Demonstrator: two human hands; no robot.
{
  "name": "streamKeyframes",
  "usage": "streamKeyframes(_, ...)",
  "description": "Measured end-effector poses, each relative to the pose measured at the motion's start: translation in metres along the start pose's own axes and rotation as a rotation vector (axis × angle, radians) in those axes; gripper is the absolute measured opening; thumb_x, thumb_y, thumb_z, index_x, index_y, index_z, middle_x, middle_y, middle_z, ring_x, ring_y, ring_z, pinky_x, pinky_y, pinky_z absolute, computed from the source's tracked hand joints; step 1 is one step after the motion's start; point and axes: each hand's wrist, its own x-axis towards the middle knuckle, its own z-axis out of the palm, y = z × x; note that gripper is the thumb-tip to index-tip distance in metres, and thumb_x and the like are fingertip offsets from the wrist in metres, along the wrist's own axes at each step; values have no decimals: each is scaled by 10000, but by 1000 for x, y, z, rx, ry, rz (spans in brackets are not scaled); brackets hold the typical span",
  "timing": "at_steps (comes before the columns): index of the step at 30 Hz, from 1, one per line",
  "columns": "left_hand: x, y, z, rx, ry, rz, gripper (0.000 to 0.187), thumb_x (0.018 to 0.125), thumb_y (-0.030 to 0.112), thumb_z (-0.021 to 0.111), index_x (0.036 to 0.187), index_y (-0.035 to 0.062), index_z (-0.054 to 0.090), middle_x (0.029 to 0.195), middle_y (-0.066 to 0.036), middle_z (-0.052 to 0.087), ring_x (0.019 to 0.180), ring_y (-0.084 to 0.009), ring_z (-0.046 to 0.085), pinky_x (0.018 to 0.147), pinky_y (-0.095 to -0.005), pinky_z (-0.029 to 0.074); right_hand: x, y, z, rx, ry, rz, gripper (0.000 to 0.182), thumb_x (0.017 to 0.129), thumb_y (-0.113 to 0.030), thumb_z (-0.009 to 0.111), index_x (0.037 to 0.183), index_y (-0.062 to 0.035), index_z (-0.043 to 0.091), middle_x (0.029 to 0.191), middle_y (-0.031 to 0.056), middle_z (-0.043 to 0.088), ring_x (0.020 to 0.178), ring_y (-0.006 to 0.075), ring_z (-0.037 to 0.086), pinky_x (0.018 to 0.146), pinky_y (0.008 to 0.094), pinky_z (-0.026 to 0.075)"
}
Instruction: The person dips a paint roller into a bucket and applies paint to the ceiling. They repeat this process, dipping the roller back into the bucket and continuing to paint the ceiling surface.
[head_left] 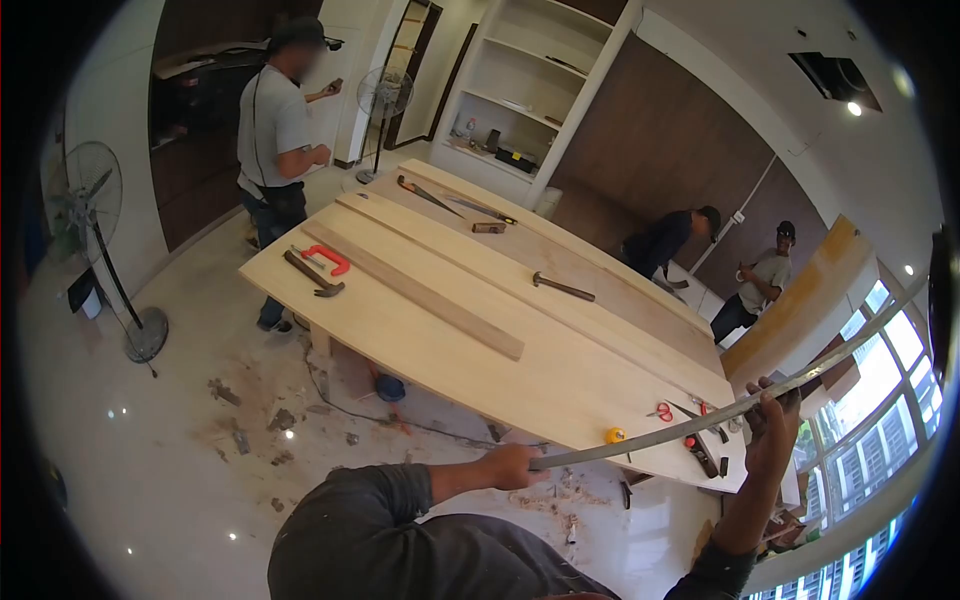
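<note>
A long, narrow grey strip [660, 435] runs from the lower middle up to the right edge of the view, looking curved. Its near end is in my left hand [512, 467], whose fingers are wrapped round it. Farther along, my right hand [775, 408] grips the same strip from below, raised near the right corner of the wooden worktable [440, 350]. Beneath and beside the strip on the tabletop lie a yellow tape measure [615, 435], red-handled scissors [661, 411] and a dark hand plane [702, 456].
Two hammers [564, 287] [314, 274], a red clamp [327, 260], saws and a wooden plank [420, 292] lie on the table. One person [275, 140] stands at its far left; two others are beyond the right side. Fans stand left; debris and a cable lie on the floor.
</note>
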Motion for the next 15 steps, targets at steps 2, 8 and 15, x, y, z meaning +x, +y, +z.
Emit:
streamKeyframes(2,-18,-16,-10,-10,4,34,362,862,425,635,948,78,691,893,-201,662,867,-394,628,775,-459,501,-15,-6,22,-17,-12,-5,690,826,-228,634,1392,-8,308,1219,177,493,1125,282,562,891,411,496)
streamKeyframes(8,-73,-72,-35,-35,55,94,354,851,416,645,936,75,683,885,-202,663,847,-396,630,751,-464,497,-63,-23,90,26,-34,33,738,806,-133,655,1409,17,257,1241,211,483,1122,317,570,922,403,479)
streamKeyframes(15,-137,-120,-76,-71,-25,15,339,797,395,685,811,57,669,728,-194,646,708,-394,636,620,-450,495,-112,-21,150,-116,-92,43,728,802,-89,753,1356,3,290,1215,183,500,1085,280,578,858,374,549)
